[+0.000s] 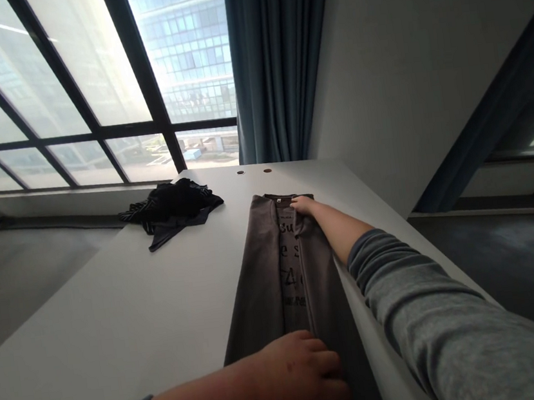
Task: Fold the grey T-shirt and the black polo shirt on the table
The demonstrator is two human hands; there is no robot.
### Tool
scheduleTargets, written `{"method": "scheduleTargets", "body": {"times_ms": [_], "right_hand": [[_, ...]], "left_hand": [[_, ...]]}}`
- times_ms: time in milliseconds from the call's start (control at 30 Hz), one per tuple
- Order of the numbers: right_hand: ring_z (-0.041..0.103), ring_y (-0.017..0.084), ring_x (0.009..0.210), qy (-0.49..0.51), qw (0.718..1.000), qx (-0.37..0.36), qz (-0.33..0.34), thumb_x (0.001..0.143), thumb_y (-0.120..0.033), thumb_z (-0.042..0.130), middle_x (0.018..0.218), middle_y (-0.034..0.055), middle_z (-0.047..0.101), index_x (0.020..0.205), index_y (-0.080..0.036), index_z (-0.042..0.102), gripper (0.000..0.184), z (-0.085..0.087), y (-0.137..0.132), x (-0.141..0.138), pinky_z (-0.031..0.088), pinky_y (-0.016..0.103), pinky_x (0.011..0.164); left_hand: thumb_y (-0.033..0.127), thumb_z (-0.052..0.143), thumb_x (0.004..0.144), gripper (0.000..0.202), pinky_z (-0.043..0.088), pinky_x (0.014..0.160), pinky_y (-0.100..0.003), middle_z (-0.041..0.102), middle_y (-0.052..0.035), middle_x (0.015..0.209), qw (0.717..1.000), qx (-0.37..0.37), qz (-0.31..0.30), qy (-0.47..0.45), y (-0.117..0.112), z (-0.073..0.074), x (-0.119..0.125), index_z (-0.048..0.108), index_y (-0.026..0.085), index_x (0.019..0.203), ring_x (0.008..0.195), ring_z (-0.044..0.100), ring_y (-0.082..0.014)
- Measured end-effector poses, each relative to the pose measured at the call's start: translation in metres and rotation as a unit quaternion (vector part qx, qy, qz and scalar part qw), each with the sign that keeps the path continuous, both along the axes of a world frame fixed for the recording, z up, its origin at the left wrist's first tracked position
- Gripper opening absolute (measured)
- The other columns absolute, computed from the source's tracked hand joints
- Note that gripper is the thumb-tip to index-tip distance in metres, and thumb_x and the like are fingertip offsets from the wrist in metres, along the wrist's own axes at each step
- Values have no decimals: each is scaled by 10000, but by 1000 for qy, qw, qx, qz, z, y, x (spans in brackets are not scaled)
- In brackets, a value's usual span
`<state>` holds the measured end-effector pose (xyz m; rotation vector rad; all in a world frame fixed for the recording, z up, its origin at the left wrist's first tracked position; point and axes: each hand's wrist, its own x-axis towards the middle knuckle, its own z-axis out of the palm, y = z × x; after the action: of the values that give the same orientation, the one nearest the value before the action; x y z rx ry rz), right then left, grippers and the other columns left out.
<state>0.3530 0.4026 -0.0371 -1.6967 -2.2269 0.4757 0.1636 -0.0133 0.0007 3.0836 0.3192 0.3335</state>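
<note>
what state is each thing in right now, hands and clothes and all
brown garment: laid out lengthwise, sides folded inward, printed strip showing between
right hand: gripping fabric by the collar
left hand: fingers curled over the garment's near part, grip unclear
black clothing: crumpled in a heap
curtain: gathered, hanging in folds

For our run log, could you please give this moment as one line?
left hand: over near part of grey-brown printed cloth garment | right hand: at its collar | crumpled black cloth pile: on white flat table
</note>
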Motion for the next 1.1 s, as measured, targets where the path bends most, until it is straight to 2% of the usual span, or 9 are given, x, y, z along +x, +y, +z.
{"method": "scheduleTargets", "body": {"times_ms": [233, 333, 433, 567, 667, 767, 867, 967, 1100], "right_hand": [[462, 265, 1485, -70, 997, 0, -27, 1087, -347, 398, 1594, 170, 471, 1555, -131, 498, 525, -41, -2, -12, 362, 404, 1247], [396, 259, 1533, -93, 995, 32, -27, 1074, -323, 349, 1633, 109, 435, 1566, -165, 496, 537, -53, -9, -12, 306, 438, 1276], [396, 217, 1526, -100, 992, 74, -23, 1059, -284, 324, 1628, 65, 453, 1553, -182, 518, 540, -60, -15, -11, 290, 390, 1284], [474, 240, 1428, -99, 986, 129, -37, 1009, -254, 401, 1530, 117, 549, 1471, -144, 605, 518, -61, -20, -10, 322, 351, 1249], [523, 301, 1322, -101, 981, 152, -70, 971, -310, 496, 1411, 171, 605, 1346, -131, 690, 458, -60, -23, -10, 371, 399, 1192], [543, 329, 1264, -102, 974, 159, -123, 942, -416, 574, 1298, 153, 664, 1229, -183, 727, 400, -57, -26, -11, 420, 448, 1111], [613, 314, 1162, -91, 971, 112, -190, 898, -494, 642, 1155, 108, 727, 1121, -227, 731, 358, -53, -28, -15, 431, 489, 1065], [664, 270, 1084, -83, 971, 71, -211, 904, -440, 635, 1093, 83, 749, 1037, -234, 741, 267, -47, -26, -19, 430, 471, 1058], [665, 250, 1110, -92, 972, 78, -203, 929, -319, 567, 1113, 79, 750, 1021, -233, 751, 224, -39, -20, -25, 441, 423, 1049]], "left_hand": [[263, 579, 1030, 120, 466, 655, -342, 687, -37, 977, 999, -36, -15, -3, 6, -18, -12, 681, 200, 1017, 794, 590, -178], [248, 600, 1014, 96, 478, 629, -341, 697, -44, 991, 998, -64, -28, -4, 8, -23, -13, 683, 199, 1017, 787, 602, -180], [232, 588, 1019, 109, 487, 647, -333, 712, -41, 998, 995, -96, -34, -11, 12, -30, -14, 692, 201, 1029, 820, 637, -180], [271, 636, 1005, 140, 511, 833, -301, 735, -50, 1109, 986, -155, -49, -28, 20, -39, -17, 694, 185, 1099, 971, 674, -177], [341, 648, 1003, 213, 482, 910, -358, 719, -27, 1256, 986, -155, -34, -45, 25, -41, -20, 700, 216, 1168, 1110, 643, -207], [347, 613, 1026, 203, 458, 866, -381, 722, 9, 1254, 989, -144, -14, -39, 26, -42, -22, 709, 246, 1174, 1103, 631, -204], [341, 589, 1040, 203, 455, 830, -364, 725, 2, 1219, 990, -138, -13, -31, 25, -44, -22, 711, 227, 1155, 1034, 633, -183], [330, 580, 1043, 181, 443, 761, -356, 727, -6, 1134, 993, -112, -6, -31, 24, -44, -22, 709, 230, 1122, 954, 629, -177], [310, 615, 1018, 113, 394, 684, -360, 702, -16, 965, 998, -57, -2, -24, 19, -38, -24, 703, 248, 1052, 845, 608, -185]]}}
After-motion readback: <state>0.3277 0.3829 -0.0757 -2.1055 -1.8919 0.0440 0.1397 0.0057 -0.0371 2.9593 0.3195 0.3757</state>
